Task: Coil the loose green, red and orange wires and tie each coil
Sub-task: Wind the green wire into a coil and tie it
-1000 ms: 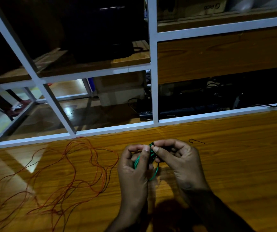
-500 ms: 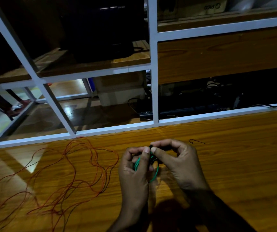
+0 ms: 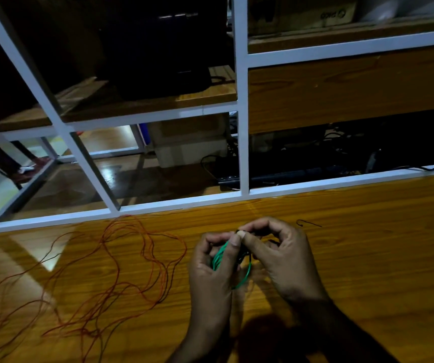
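A small coil of green wire (image 3: 247, 271) hangs between my two hands above the wooden table (image 3: 368, 258). My left hand (image 3: 212, 273) grips the coil, its fingers curled round the loops. My right hand (image 3: 281, 260) pinches a thin dark tie at the top of the coil, thumb and forefinger meeting my left fingertips. Loose red and orange wires (image 3: 121, 268) sprawl in tangled loops over the table to the left of my hands.
A short dark piece of wire (image 3: 307, 223) lies on the table beyond my right hand. A white metal frame (image 3: 242, 127) with wooden shelves rises behind the table's far edge, with dark boxes and cables inside.
The fingertips of both hands have shifted slightly at the top of the green coil; the coil stays in the same place. The red and orange wires have not moved.
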`<state>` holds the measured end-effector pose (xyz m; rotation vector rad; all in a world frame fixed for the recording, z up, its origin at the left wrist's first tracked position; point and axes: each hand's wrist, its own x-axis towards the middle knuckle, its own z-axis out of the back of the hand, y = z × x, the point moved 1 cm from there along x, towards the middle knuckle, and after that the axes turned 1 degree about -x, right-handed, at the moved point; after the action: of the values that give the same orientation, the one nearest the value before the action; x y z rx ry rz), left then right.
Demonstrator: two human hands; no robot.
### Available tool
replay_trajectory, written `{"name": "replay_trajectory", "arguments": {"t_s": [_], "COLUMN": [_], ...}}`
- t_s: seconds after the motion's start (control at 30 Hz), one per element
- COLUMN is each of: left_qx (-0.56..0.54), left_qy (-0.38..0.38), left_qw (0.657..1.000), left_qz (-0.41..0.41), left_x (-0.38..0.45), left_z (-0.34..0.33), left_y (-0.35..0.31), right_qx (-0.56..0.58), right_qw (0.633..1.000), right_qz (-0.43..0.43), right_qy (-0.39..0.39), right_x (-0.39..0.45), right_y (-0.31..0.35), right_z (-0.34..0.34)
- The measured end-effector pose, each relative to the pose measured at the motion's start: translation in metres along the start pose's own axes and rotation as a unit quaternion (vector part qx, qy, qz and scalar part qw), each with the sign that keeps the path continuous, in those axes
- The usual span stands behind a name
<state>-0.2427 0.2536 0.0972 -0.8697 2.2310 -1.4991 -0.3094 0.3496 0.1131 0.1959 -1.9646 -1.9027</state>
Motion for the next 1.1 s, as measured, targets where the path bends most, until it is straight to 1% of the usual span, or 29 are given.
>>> {"name": "replay_trajectory", "arguments": {"t_s": [0.07,0.23,0.37,0.43,0.53,0.6,0.67,0.77,0.87,0.97,1.03,1.1], "left_qx": [0.006,0.032,0.037,0.057,0.082,0.09,0.113,0.133,0.118,0.11,0.119,0.134], "left_qy": [0.011,0.023,0.006,0.001,0.003,0.023,0.049,0.067,0.082,0.081,0.064,0.062], "left_qw": [1.0,0.999,0.999,0.998,0.997,0.996,0.992,0.989,0.99,0.99,0.99,0.989], "left_qz": [0.013,0.016,0.011,-0.002,-0.011,-0.003,-0.012,-0.023,-0.015,-0.018,-0.027,-0.03], "left_x": [0.0,0.001,0.007,0.01,0.012,0.012,0.011,0.008,0.004,0.005,0.008,0.011], "left_z": [0.003,0.008,0.011,0.013,0.015,0.015,0.015,0.014,0.015,0.015,0.016,0.016], "left_y": [0.002,0.002,-0.002,-0.004,-0.004,-0.004,-0.003,-0.002,0.005,0.007,0.005,0.002], "right_qx": [-0.005,-0.037,-0.116,-0.16,-0.21,-0.222,-0.225,-0.188,-0.058,0.052,0.054,0.001], "right_qw": [1.0,0.999,0.992,0.984,0.971,0.969,0.969,0.979,0.998,0.998,0.998,1.0], "right_qz": [0.003,0.019,0.041,0.071,0.113,0.107,0.101,0.082,0.023,-0.031,-0.037,-0.006], "right_qy": [-0.006,-0.009,-0.026,-0.031,-0.006,0.009,0.002,-0.018,-0.022,-0.011,-0.013,-0.019], "right_x": [0.0,0.001,-0.004,-0.007,-0.009,-0.008,-0.005,0.001,0.007,0.005,0.001,-0.002], "right_y": [0.0,-0.002,-0.006,-0.004,-0.003,-0.003,0.0,0.005,0.006,0.005,0.004,0.004], "right_z": [0.0,0.002,-0.002,-0.006,-0.01,-0.01,-0.008,-0.004,-0.005,-0.01,-0.012,-0.013]}}
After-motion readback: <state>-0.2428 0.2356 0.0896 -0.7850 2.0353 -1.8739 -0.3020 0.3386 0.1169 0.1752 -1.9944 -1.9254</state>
